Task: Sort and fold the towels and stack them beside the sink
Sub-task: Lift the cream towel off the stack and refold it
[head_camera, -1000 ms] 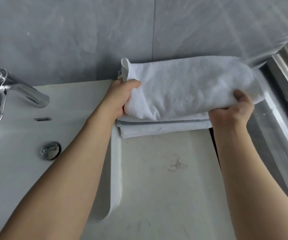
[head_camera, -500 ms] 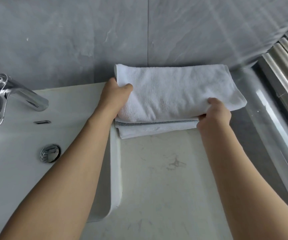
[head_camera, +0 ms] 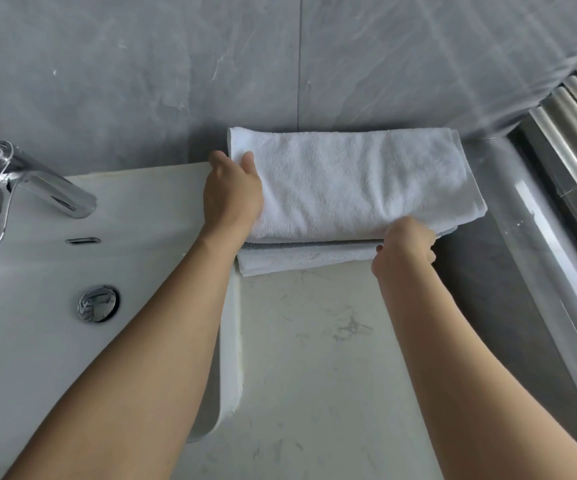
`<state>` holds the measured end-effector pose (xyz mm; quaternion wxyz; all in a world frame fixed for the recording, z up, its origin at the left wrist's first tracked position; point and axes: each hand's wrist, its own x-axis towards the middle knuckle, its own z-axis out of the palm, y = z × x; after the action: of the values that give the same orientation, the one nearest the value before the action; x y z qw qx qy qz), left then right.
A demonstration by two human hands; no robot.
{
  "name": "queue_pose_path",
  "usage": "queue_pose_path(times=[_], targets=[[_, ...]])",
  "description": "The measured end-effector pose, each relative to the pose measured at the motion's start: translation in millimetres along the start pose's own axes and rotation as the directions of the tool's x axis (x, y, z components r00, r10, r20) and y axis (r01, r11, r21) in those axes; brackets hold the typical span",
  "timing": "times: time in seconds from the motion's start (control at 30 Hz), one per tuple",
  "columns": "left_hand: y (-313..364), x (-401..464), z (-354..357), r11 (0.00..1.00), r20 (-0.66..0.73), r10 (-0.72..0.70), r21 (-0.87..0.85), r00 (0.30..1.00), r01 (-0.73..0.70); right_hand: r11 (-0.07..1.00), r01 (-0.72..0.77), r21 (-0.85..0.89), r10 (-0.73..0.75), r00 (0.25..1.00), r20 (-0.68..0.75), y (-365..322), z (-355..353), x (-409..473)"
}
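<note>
A folded white towel point(head_camera: 359, 181) lies on top of a stack against the grey wall, right of the sink point(head_camera: 37, 323). Under it show a grey-edged towel point(head_camera: 314, 244) and a white bottom towel point(head_camera: 300, 259). My left hand point(head_camera: 233, 197) grips the top towel's left end, thumb on top and fingers hidden beneath. My right hand point(head_camera: 406, 245) holds the towel's near right edge, its fingers curled under the fold and out of sight.
A chrome tap point(head_camera: 27, 188) and drain point(head_camera: 98, 303) belong to the white basin at left. A pale marble counter point(head_camera: 332, 358) spreads below the stack. A metal sill and rails point(head_camera: 574, 174) run along the right, with a dark gap beside the counter.
The top towel has come down from a raised, bulging hold and now lies flat on the stack. Both hands moved with it toward the wall.
</note>
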<state>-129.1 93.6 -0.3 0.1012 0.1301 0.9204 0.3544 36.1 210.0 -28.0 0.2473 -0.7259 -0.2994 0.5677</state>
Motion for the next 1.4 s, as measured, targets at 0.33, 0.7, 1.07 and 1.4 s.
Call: queue_pose_path(times=[0.33, 0.7, 1.07, 1.4], targets=[[-20, 2, 17, 0.875, -0.204, 0.366, 0.407, 0.908, -0.262, 0.969, 0.077, 0.234, -0.068, 0.997, -0.049, 4, 16, 1], [-58, -30, 2, 0.902, -0.028, 0.413, 0.151, 0.910, -0.405, 0.975, 0.036, 0.220, -0.055, 0.995, 0.082, 43, 11, -41], [-165, -101, -87, 0.929, -0.031, 0.359, 0.106, 0.933, -0.354, 0.974, 0.219, 0.062, -0.226, 0.898, 0.378, 123, 30, -159], [-275, -92, -202, 0.939, -0.039, 0.341, 0.061, 0.939, -0.338, 0.930, 0.360, -0.070, -0.287, 0.833, 0.472, 212, 87, -294]])
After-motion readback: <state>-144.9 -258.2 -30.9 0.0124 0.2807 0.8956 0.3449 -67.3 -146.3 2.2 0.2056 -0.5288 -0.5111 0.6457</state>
